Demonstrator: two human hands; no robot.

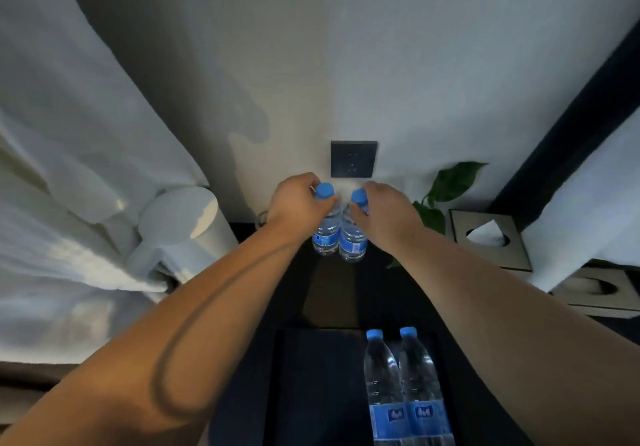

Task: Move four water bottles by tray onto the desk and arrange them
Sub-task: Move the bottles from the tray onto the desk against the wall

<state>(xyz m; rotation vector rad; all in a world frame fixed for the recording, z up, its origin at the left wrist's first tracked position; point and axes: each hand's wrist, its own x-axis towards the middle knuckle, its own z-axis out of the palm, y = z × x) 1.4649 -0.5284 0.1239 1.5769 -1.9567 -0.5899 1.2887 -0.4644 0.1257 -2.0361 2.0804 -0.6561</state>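
Two spare bottles point(384, 386) wait on our tray point(311, 376) as our left hand point(298, 205) and right hand point(384, 217) clamp the left bottle point(327, 236) and right bottle point(353, 243) by the necks, apparently pairing them neatly at the back of the desk point(346, 293).

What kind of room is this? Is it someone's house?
Probably a hotel room, though that is a guess. Two water bottles stand on a dark tray, a tissue box sits beside a leafy plant, and pale curtains hang on the left.
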